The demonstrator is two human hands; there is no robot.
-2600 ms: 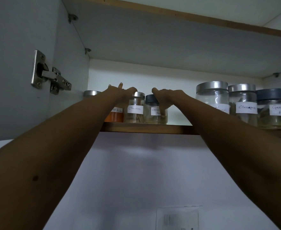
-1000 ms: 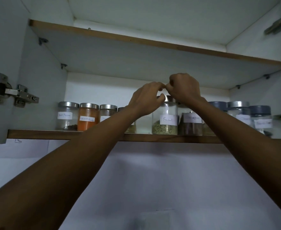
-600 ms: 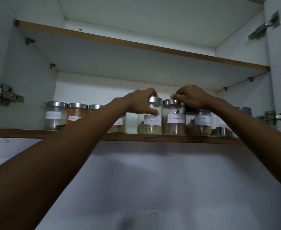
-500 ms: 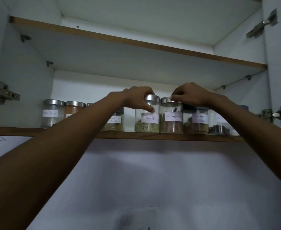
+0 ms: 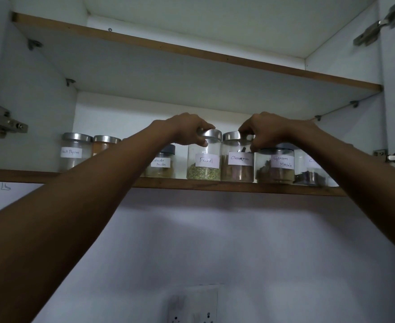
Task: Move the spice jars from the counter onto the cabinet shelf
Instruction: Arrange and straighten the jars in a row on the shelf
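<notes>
Our left hand curls round the lid of the fennel jar; our right hand pinches the lid of the cinnamon jar. Both jars stand side by side near the shelf front. Glass is likely smooth and breakable, so we judge the body the safer hold.

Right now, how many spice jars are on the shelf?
7, in one row, left to right: pepper jar, orange jar, coriander jar, fennel jar gripped by the left hand, cinnamon jar gripped by the right hand, garam masala jar, one unreadable jar. The forearms may hide more.
</notes>
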